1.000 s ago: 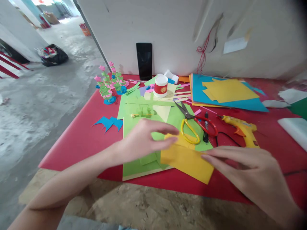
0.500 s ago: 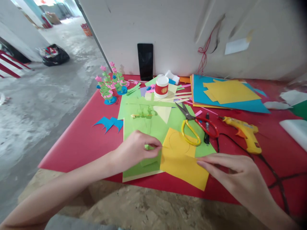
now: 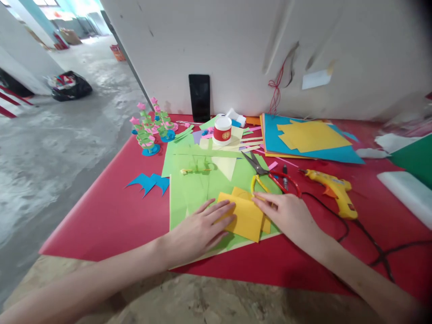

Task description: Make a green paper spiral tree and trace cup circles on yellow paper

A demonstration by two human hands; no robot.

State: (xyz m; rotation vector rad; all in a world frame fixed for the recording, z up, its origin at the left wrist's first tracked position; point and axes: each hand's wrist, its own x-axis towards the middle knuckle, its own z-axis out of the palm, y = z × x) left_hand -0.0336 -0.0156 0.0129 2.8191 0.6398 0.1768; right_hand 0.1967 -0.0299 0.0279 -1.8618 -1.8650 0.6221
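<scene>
My left hand (image 3: 204, 225) lies flat with its fingers stretched out over the left edge of a yellow sheet of paper (image 3: 245, 219). A second yellow piece (image 3: 266, 224) shows from under that sheet at the top and right. Both rest on a large light green sheet (image 3: 180, 216). My right hand (image 3: 286, 210) is closed, thumb and fingers pinched at the yellow handle loop of the scissors (image 3: 259, 169). Part of that loop is hidden by the fingers. The blades are parted and point away, up and left.
A yellow glue gun (image 3: 332, 189) with a black cable lies at the right. Behind are a white-and-red cup (image 3: 222, 130), a leaning phone (image 3: 200, 98) and stacked coloured paper (image 3: 313, 153). Paper flower stems (image 3: 146, 130) and blue cutouts (image 3: 148, 183) are at the left.
The marked yellow paper that both hands held now lies overlapped by a yellow layer, under my left palm. My right hand has left its edge and moved up-left to the scissors handle.
</scene>
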